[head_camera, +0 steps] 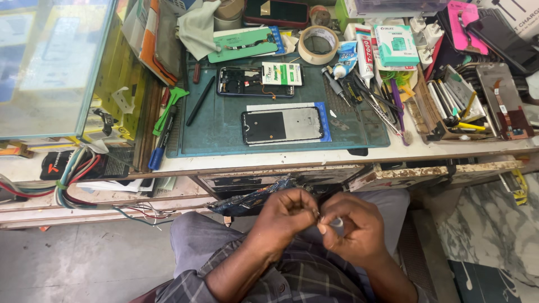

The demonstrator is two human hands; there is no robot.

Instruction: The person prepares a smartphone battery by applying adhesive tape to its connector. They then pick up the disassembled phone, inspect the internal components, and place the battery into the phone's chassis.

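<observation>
While left hand (286, 213), right hand (351, 227) pinch tiny part (319, 215), orientation indiscernible.

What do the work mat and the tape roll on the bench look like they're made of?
Work mat: likely rubber or silicone; matte dark green, lies flat, with moulded ridges at its right side. Tape roll: looks like paper masking tape; dull beige, on a pale core, probably cardboard.
</observation>
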